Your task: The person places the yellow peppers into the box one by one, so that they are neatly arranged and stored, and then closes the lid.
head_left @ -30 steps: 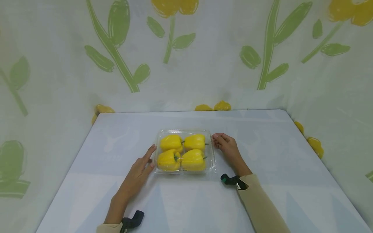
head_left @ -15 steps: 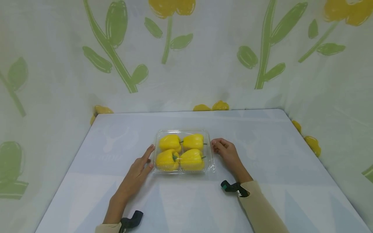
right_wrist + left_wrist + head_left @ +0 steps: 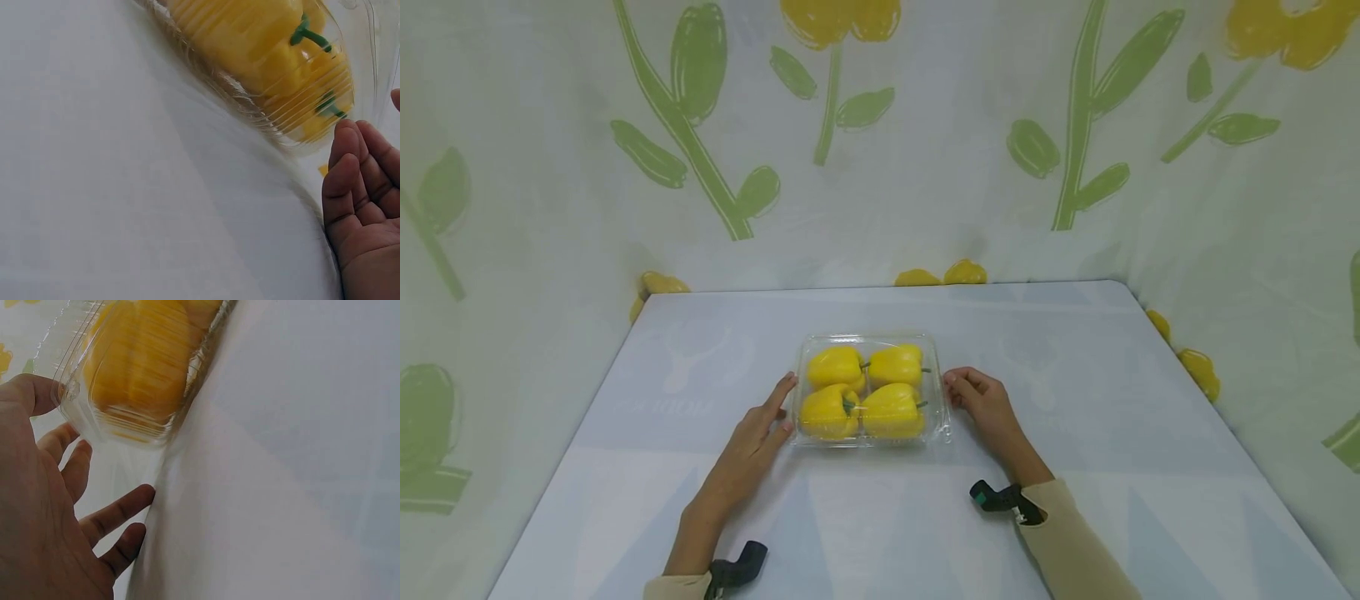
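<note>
A clear plastic clamshell container (image 3: 871, 337) lies on the table, its lid down over several yellow bell peppers (image 3: 891, 410) with green stems. At its left side, my left hand (image 3: 747, 450) touches the rim, fingers spread and fairly straight. The left wrist view shows one fingertip (image 3: 47, 394) against the container's corner, the other fingers off it. My right hand (image 3: 988, 408) is at the right rim, fingers bent, thumb and forefinger together on the edge. In the right wrist view, the curled fingers (image 3: 350, 147) sit close beside the ribbed side; the thumb is mostly out of frame.
Under the container is a white table (image 3: 865, 533) with a pale blue pattern. Its back edge meets a cloth wall (image 3: 925, 192) printed with green leaves and yellow flowers. Black wrist cameras (image 3: 741, 564) are strapped to both arms.
My right hand has slid along the container's right rim, from the back corner towards me. The left hand keeps its place at the left side. The view has shifted slightly.
</note>
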The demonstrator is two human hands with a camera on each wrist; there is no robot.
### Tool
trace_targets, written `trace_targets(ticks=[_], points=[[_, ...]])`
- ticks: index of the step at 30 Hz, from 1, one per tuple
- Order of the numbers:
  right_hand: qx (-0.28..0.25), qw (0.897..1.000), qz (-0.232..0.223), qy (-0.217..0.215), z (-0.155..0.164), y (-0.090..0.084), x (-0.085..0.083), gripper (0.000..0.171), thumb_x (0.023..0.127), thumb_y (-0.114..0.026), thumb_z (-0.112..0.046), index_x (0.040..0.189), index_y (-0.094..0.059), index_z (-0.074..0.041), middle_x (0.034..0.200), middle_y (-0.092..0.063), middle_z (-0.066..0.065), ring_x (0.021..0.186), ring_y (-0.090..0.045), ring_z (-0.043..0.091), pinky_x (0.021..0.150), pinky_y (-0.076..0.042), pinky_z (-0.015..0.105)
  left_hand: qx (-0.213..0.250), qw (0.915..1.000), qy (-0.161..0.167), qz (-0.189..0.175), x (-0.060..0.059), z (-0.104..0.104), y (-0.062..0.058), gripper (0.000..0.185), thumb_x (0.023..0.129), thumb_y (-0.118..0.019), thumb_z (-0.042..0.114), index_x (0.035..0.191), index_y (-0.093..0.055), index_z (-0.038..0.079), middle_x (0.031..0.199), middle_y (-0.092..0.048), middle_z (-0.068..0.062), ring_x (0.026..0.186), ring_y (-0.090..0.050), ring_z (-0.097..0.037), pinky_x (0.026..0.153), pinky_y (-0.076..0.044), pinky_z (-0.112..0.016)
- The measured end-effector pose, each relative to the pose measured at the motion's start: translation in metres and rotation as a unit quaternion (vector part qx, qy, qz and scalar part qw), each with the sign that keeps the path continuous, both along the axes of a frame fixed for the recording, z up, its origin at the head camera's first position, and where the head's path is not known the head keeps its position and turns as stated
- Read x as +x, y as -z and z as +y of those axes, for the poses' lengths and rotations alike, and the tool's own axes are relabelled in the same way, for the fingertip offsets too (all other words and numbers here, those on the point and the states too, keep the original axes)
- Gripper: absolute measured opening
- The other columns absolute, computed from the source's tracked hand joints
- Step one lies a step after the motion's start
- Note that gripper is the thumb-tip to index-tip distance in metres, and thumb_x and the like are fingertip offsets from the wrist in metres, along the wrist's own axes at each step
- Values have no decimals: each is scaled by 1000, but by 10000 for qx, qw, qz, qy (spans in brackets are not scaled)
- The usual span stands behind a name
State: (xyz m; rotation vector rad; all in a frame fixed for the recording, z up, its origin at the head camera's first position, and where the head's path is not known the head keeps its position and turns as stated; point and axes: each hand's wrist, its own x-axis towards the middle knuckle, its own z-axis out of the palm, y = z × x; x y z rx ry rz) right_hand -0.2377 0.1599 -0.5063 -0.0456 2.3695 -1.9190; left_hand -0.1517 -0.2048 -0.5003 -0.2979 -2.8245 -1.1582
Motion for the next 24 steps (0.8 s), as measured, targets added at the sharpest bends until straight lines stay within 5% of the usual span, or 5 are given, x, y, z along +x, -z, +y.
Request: trace_targets(ticks=[24], points=[[-455,9984,295,-185,5,4,23,36,99,-64,-35,102,-69,1,88,-65,13,76,-59,23,68,-54,28,37,10000,32,-18,0,0,1,58,107,-42,41,160,-18,41,136,-54,-11,119,-50,-31,96,-42,-64]])
